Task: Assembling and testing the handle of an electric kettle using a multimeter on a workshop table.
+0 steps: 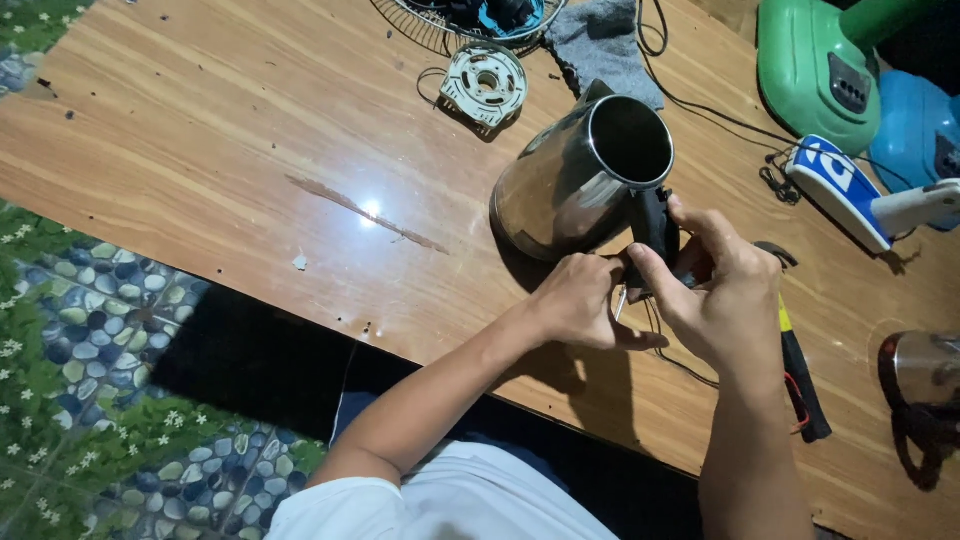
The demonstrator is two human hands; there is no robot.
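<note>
Head view, single frame.

Item 1: stainless steel electric kettle point(575, 180), lidless, lying tilted on the wooden table point(200, 150) with its open mouth toward the camera; its black handle point(655, 230) points at the person.

Item 2: left hand point(575, 300), fingers curled and pinching a thin metal tool, probably a small screwdriver point(621, 300), its tip at the base of the handle.

Item 3: right hand point(725, 290), closed round the lower handle, thumb pressed on top, steadying it. Thin black wires point(665, 345) trail out below both hands.

Item 4, surroundings: round white kettle base part point(485, 82) and grey cloth point(600, 45) beyond the kettle; fan grille point(430, 25) at the top edge; green appliance point(815, 70), blue appliance point(915, 130) and a blue-and-white tool point(850, 190) to the right; black-and-yellow hand tool point(800, 375) beside the right wrist; glass-topped object point(925, 370) at the far right edge.

Step in hand, as judged: working at a fastener or fitting in the handle. The next move likely calls for a firm hold on the handle, with the tool tip kept seated and clear of the wires.
</note>
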